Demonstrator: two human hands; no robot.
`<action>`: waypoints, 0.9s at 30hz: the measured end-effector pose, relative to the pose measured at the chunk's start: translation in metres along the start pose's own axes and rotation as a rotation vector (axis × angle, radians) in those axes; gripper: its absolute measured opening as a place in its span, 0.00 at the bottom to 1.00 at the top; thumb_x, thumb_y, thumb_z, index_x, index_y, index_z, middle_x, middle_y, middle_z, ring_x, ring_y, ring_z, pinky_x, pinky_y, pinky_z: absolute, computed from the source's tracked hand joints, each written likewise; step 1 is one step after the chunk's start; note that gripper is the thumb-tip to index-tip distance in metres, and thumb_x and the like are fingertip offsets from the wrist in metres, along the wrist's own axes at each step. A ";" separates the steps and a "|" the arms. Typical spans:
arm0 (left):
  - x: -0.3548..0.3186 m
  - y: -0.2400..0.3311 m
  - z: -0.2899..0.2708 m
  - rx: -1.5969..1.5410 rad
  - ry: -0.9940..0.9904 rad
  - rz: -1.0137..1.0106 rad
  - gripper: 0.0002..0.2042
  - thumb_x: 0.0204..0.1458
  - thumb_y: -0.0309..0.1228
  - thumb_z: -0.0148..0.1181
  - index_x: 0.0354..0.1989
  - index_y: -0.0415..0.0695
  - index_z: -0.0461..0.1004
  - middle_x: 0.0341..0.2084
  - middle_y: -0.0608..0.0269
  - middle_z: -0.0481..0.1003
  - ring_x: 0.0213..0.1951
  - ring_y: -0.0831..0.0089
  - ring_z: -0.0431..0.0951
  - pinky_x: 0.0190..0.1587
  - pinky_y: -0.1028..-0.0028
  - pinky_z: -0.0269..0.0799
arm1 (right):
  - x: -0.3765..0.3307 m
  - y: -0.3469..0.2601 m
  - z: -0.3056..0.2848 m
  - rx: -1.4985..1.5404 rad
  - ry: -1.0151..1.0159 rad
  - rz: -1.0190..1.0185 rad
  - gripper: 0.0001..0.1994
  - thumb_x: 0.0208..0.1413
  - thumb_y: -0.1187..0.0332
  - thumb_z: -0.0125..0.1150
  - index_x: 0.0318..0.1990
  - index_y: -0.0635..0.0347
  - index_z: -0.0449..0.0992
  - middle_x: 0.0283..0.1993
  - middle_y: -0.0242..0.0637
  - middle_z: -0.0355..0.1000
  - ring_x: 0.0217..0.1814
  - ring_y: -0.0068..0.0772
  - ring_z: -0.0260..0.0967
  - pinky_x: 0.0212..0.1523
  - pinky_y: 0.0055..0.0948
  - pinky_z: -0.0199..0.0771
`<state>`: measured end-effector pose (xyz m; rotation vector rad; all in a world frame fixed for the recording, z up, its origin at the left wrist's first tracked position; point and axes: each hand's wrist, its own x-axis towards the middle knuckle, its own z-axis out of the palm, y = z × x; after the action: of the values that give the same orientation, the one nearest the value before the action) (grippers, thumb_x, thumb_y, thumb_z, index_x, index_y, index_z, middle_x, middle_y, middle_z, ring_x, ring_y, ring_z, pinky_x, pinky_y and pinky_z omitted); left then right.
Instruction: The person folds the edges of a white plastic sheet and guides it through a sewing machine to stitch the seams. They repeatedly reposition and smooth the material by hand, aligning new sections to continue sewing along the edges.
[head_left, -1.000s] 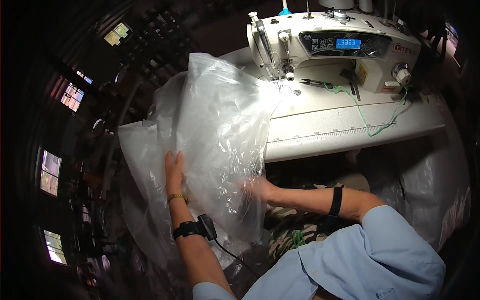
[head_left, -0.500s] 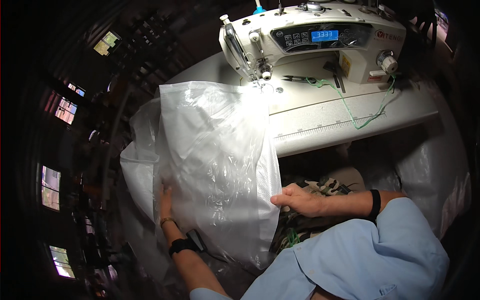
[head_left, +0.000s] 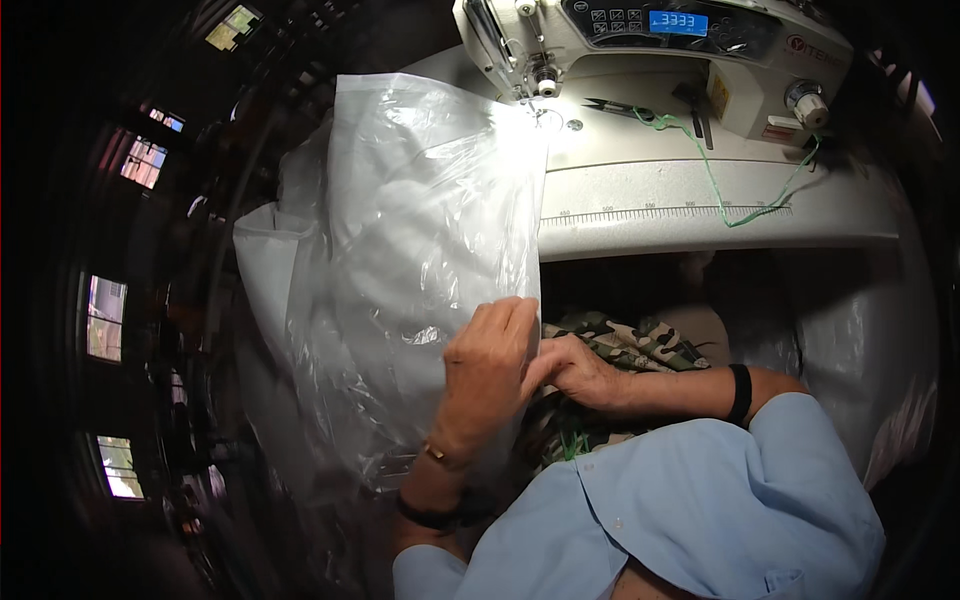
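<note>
A large, glossy white plastic sheet (head_left: 400, 230) hangs over the table's front edge at the left, its upper right corner under the needle area of a sewing machine (head_left: 680, 45). My left hand (head_left: 492, 350) lies over the sheet's right edge with its fingers bent round it. Right beside it, my right hand (head_left: 582, 372) pinches the same edge from the right, thumb uppermost and touching the left hand. The right hand's fingertips are partly hidden behind the left hand and the sheet.
Small black-handled thread snips (head_left: 615, 106) lie right of the needle. A green thread (head_left: 712, 185) loops across the pale table (head_left: 620, 175) over a printed ruler. Camouflage cloth (head_left: 640, 345) covers my lap. Folds of more plastic (head_left: 270, 225) hang at the left.
My left hand has come from under the sheet's left side to its right edge, beside my right hand. The right hand has risen slightly. Machine and table sit higher in view.
</note>
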<state>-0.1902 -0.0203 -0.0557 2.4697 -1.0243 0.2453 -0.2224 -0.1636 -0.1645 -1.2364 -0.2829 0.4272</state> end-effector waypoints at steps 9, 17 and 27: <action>-0.019 -0.010 0.035 0.094 0.143 -0.308 0.09 0.51 0.24 0.62 0.40 0.39 0.74 0.26 0.52 0.74 0.29 0.52 0.76 0.31 0.63 0.70 | -0.011 0.002 0.006 0.029 0.088 -0.032 0.12 0.60 0.64 0.55 0.37 0.68 0.75 0.27 0.24 0.65 0.30 0.13 0.58 0.29 0.22 0.61; -0.024 -0.001 0.026 -0.087 0.030 -0.170 0.03 0.52 0.22 0.59 0.33 0.39 0.72 0.26 0.51 0.73 0.28 0.51 0.75 0.30 0.61 0.68 | -0.014 0.003 0.012 -0.054 0.103 -0.149 0.12 0.60 0.65 0.55 0.36 0.68 0.74 0.26 0.26 0.65 0.29 0.14 0.57 0.28 0.23 0.61; -0.040 0.002 0.014 -0.127 -0.029 -0.246 0.04 0.53 0.23 0.61 0.33 0.39 0.72 0.25 0.51 0.72 0.27 0.52 0.75 0.29 0.63 0.69 | -0.023 0.001 0.016 -0.147 0.045 -0.177 0.11 0.60 0.67 0.55 0.35 0.69 0.74 0.24 0.32 0.67 0.28 0.17 0.60 0.30 0.25 0.65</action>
<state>-0.2201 -0.0034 -0.0799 2.4580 -0.7140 0.0640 -0.2497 -0.1601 -0.1602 -1.3507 -0.3871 0.2286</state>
